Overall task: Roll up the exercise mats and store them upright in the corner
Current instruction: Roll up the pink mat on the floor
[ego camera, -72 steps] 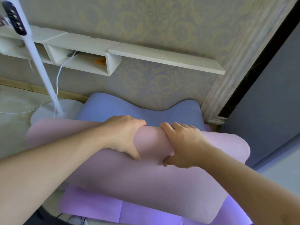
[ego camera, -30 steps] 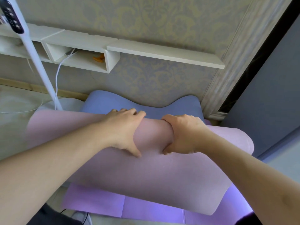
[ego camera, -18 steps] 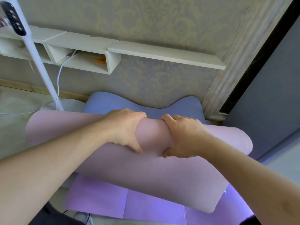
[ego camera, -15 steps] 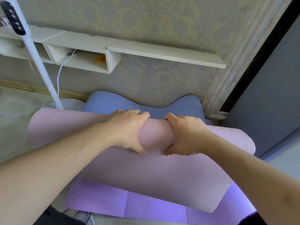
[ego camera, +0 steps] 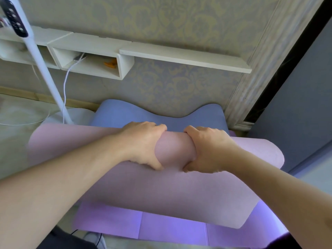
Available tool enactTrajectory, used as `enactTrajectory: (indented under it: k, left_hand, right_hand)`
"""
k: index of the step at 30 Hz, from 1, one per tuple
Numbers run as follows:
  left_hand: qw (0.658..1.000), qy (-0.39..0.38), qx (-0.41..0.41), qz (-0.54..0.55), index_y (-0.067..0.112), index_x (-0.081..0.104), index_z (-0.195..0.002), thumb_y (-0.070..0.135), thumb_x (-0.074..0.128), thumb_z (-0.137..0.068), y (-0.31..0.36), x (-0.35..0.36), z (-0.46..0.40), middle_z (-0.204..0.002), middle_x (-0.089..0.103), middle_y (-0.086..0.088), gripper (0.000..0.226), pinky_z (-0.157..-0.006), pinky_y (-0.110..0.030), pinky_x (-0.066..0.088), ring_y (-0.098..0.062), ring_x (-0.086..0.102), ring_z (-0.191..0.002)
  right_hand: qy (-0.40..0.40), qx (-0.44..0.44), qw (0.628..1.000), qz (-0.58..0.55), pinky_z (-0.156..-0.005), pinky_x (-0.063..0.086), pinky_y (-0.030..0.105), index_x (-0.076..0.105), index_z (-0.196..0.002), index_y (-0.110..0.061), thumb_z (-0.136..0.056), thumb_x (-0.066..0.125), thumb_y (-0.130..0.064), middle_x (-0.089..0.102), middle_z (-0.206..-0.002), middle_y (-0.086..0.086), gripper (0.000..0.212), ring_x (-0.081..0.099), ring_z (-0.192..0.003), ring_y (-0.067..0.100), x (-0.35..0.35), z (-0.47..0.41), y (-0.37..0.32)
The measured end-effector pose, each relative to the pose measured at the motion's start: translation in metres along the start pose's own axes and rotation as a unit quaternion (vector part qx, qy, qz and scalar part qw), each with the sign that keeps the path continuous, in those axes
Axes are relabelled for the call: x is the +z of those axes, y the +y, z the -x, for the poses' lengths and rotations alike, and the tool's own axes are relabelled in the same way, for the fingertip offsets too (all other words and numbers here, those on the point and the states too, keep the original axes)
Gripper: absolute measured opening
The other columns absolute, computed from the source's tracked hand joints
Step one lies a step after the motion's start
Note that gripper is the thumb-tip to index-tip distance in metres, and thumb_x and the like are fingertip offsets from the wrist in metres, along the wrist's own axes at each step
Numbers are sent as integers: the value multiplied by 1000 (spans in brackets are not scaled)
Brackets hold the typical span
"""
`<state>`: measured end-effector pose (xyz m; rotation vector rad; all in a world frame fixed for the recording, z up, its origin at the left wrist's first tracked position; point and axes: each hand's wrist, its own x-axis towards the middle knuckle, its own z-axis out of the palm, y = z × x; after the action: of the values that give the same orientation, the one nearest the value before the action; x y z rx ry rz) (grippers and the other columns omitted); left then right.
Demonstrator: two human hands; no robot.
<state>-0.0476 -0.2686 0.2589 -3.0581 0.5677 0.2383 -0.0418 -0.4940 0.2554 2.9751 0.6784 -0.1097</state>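
Observation:
A pink exercise mat [ego camera: 172, 191] lies across the floor, its far part rolled into a thick tube. My left hand [ego camera: 143, 142] grips the roll just left of its middle, fingers over the top and thumb underneath. My right hand [ego camera: 208, 150] grips it close beside, the same way. Under the pink mat lies a purple mat [ego camera: 172, 229] with fold lines. Beyond the roll, a blue mat [ego camera: 158, 115] curls up against the wall.
A white floor lamp pole [ego camera: 45, 74] with a round base and a white cable stands at the left. White wall shelves [ego camera: 125, 53] hang above the mats. A door frame [ego camera: 251, 83] and a grey door close the right side, forming the corner.
Both hands have kept their grip on the pink roll and shifted it slightly back and forth. The roll sits a little farther from me than 2.4 s ago.

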Motion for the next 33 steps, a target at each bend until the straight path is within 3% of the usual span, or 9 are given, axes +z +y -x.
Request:
enactTrajectory:
  k: [4,10,13,17,20,25,28,33]
  left_hand:
    - [994,37,23,-100,25,38,-119,78,85,-55,14,14,-2,-109,50,4,95,-89,-44,47,-25,58,-101]
    - [999,37,14,-28,31,43,-108,75,86,-51,7,12,-9,-100,55,12,84,-74,-38,42,-22,61,-96]
    - [1000,10,3,12,35,47,-103,78,84,-47,2,6,-9,-97,57,14,80,-70,-37,45,-17,59,-92]
    - [999,28,2,-29,32,47,-115,78,79,-53,8,11,-3,-106,56,11,84,-86,-42,46,-22,61,-101]
    - [994,53,26,-92,26,41,-124,81,80,-56,19,23,0,-117,55,3,96,-92,-45,46,-27,59,-109]
    - [998,38,15,-42,29,45,-112,78,84,-54,13,18,-8,-107,56,9,85,-78,-40,42,-23,62,-100]
    - [1000,20,2,-2,32,46,-103,79,84,-50,8,11,-9,-97,55,13,80,-73,-38,42,-18,57,-90]
    - [1000,-4,13,-21,31,47,-124,83,81,-50,6,12,-6,-113,54,12,96,-94,-43,47,-20,60,-105]
  right_hand:
    - [-19,24,999,-27,-69,49,35,51,-109,-40,-53,80,-82,62,-92,-16,77,62,-86,15,-6,-2,4]
    - [-18,-7,1000,-9,-86,51,39,41,-134,-36,-60,79,-82,60,-114,-8,95,62,-102,22,1,2,1]
    - [2,-26,999,21,-83,48,38,40,-136,-34,-59,80,-81,60,-115,-6,99,62,-103,24,4,2,-4]
    - [-17,7,999,-48,-76,50,36,48,-124,-42,-55,85,-77,63,-105,-16,85,62,-93,18,-1,-4,-1]
    - [-45,22,995,-91,-78,55,36,50,-124,-45,-50,87,-76,65,-102,-18,88,61,-93,14,-1,-2,3]
    - [-26,-10,999,-34,-90,52,40,42,-136,-39,-60,82,-78,61,-118,-10,94,63,-105,21,6,0,-1]
    - [-14,-24,1000,12,-88,50,40,39,-138,-34,-60,82,-79,60,-119,-5,100,62,-107,25,8,0,-5]
    - [-30,-6,999,-39,-82,53,39,46,-128,-43,-55,82,-77,64,-112,-15,88,63,-99,19,1,-4,-3]
